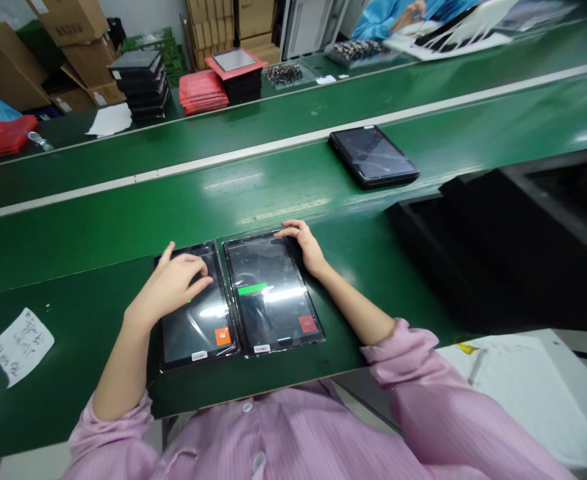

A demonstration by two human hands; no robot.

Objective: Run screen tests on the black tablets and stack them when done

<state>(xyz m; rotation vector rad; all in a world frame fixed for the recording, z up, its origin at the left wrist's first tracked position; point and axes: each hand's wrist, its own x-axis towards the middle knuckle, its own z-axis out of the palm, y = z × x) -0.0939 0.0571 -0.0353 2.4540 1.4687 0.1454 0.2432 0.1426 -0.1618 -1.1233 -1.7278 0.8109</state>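
Two flat tablets in clear film lie side by side on the green table edge. Over the upper part of the left tablet is my left hand, its fingers apart and slightly curled, holding nothing. The right tablet shows a green bar and a red square on its screen. My right hand rests at that tablet's upper right corner with the fingers stretched out, fingertips at the edge. An orange square shows low on the left tablet's screen.
A dark tablet lies on the green belt. Black foam trays stand at the right. A handwritten paper is at the left. Beyond the belt are stacked black items, red pouches and a person's hand.
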